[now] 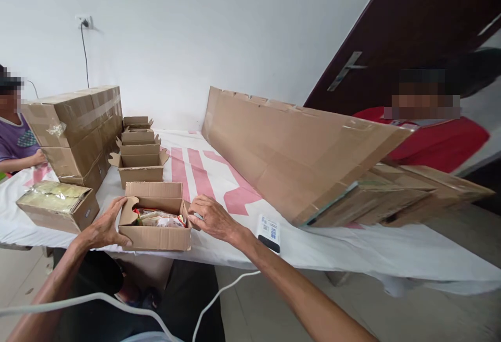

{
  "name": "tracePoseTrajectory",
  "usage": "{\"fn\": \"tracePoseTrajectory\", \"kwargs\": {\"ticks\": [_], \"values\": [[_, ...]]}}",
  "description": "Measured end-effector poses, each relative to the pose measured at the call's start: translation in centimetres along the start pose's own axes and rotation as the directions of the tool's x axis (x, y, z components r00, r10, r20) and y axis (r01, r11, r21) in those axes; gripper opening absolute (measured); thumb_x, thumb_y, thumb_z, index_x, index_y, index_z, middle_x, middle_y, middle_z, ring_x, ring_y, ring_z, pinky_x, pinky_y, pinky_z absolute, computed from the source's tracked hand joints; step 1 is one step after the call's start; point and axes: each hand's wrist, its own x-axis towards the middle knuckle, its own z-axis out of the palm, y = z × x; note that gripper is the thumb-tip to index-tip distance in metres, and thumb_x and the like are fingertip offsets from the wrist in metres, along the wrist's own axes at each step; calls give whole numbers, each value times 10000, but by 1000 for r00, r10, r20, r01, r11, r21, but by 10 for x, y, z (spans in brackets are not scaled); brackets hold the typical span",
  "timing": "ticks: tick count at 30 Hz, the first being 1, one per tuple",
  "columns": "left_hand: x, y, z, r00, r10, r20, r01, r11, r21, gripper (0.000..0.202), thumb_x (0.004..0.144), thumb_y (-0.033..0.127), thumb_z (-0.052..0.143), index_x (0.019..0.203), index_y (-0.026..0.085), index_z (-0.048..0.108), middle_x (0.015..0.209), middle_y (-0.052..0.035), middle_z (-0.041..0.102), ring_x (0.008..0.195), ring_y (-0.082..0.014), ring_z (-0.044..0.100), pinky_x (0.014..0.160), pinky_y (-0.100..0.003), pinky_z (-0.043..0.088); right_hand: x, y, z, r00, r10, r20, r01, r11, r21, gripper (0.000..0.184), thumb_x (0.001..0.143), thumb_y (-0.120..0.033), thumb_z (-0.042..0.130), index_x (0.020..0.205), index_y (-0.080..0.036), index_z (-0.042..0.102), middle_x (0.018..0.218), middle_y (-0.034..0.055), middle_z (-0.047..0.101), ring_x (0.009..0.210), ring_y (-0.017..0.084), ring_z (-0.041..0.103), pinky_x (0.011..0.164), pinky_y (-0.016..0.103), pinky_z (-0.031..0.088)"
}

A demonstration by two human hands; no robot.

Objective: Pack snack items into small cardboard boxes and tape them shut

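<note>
An open cardboard box (156, 238) sits at the near edge of the table, its back lid flap upright. Inside lie plastic packets (160, 218), white with red and green parts; their kind is unclear. My left hand (104, 227) is closed around the box's left end, thumb on the front and fingers behind. At the right end, my right hand (213, 218) has its fingers curled against the side flap, and a small pale bit shows among them that I cannot make out.
Several open boxes (141, 175) stand in a row behind. To the left are a taped box (58, 206) and stacked cartons (80, 133). A large cardboard panel (274, 149) leans on the right, near a white-and-black device (269, 233). One person is at each side; a white cable (227, 287) crosses below.
</note>
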Motion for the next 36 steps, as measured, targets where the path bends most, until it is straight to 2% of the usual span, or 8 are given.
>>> {"fn": "tracePoseTrajectory", "kwargs": {"ticks": [4, 10, 14, 19, 25, 29, 33, 36], "values": [[-3, 5, 11, 996, -30, -80, 31, 999, 8, 1154, 604, 360, 941, 1600, 259, 368, 1571, -155, 419, 1465, -409, 451, 1244, -605, 379, 12, -15, -1, 997, 36, 62, -30, 995, -97, 272, 1015, -153, 554, 802, -177, 722, 839, 77, 713, 869, 219, 584, 857, 348, 402], [-15, 11, 15, 992, -54, -114, 53, 999, -10, 1195, 584, 457, 961, 1609, 276, 374, 1548, -154, 424, 1434, -415, 481, 1196, -588, 456, 40, -46, -8, 956, 47, 290, -14, 993, -117, 287, 1014, -430, 671, 1034, -163, 777, 1039, 119, 761, 1045, 260, 638, 941, 361, 399], [-18, 7, 16, 992, -64, -105, 57, 996, -68, 1224, 590, 531, 955, 1623, 272, 351, 1609, -173, 369, 1481, -428, 426, 1201, -584, 450, 49, -55, -7, 908, 117, 402, -79, 991, -109, 216, 1013, -306, 650, 939, -170, 801, 948, 108, 784, 950, 247, 689, 859, 339, 396], [-17, 0, 21, 990, -95, -103, 73, 977, -202, 1182, 628, 509, 939, 1609, 239, 337, 1609, -187, 396, 1504, -423, 406, 1244, -590, 378, 50, -53, -4, 961, 105, 254, -125, 990, 61, 231, 984, -176, 627, 806, -181, 774, 907, 74, 795, 830, 200, 697, 715, 303, 370], [-12, -4, 25, 976, -156, -155, 104, 948, -302, 1112, 612, 365, 940, 1566, 236, 384, 1528, -167, 505, 1466, -403, 474, 1192, -551, 441, 59, -43, -23, 994, 107, 30, -111, 921, 372, 226, 943, -109, 595, 854, -198, 783, 888, 33, 791, 793, 164, 690, 740, 278, 433], [2, 6, 21, 969, -142, -201, 102, 975, -198, 1058, 583, 321, 945, 1510, 228, 445, 1408, -133, 567, 1353, -384, 560, 1135, -544, 487, 71, -38, -26, 989, 145, -22, -117, 870, 480, 213, 913, -119, 589, 812, -187, 763, 843, 29, 772, 771, 162, 671, 738, 272, 453], [15, 21, 24, 971, -124, -203, 118, 992, -39, 1043, 507, 242, 950, 1448, 255, 500, 1318, -91, 566, 1258, -373, 598, 1098, -535, 509, 89, -41, -16, 972, 229, -51, -182, 872, 454, 233, 873, -87, 550, 740, -185, 714, 814, 28, 754, 778, 164, 652, 745, 270, 447], [15, 22, 29, 973, -130, -189, 127, 991, -31, 1058, 507, 250, 950, 1460, 241, 489, 1331, -101, 572, 1267, -382, 597, 1101, -531, 505, 100, -41, -19, 980, 189, -56, -146, 887, 437, 233, 855, -101, 539, 688, -181, 681, 764, 30, 720, 727, 154, 609, 707, 270, 425]]}}
